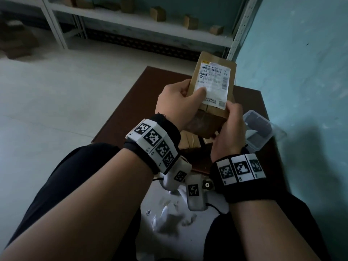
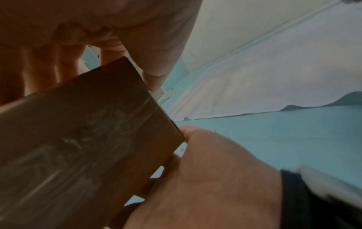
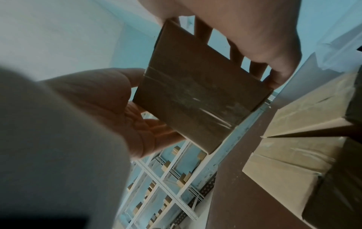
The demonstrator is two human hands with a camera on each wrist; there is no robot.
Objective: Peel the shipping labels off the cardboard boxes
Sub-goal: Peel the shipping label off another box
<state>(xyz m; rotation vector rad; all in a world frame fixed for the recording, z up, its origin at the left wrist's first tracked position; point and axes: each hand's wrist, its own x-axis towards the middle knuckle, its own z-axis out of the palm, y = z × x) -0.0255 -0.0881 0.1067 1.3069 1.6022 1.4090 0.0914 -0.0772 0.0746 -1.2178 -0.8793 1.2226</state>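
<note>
I hold a brown cardboard box [image 1: 211,121] up over the table with both hands. A white shipping label [image 1: 213,81] with barcodes covers its upper face and lies flat. My left hand [image 1: 178,104] grips the box's left side, its thumb pressed on the label's lower left. My right hand [image 1: 230,125] grips the lower right side, with its thumb at the label's bottom right corner. The wrist views show the box's taped underside [image 2: 88,147] [image 3: 195,93], with the left hand [image 3: 109,105] and the right hand [image 2: 205,178] on either side of it.
The box hangs over a dark brown table [image 1: 131,98] that carries more cardboard boxes [image 3: 293,155] and a clear plastic container [image 1: 258,129] at the right. A teal wall [image 1: 301,72] stands close on the right. A white shelf rack [image 1: 150,25] with small boxes is behind. Torn paper scraps [image 1: 169,213] lie between my knees.
</note>
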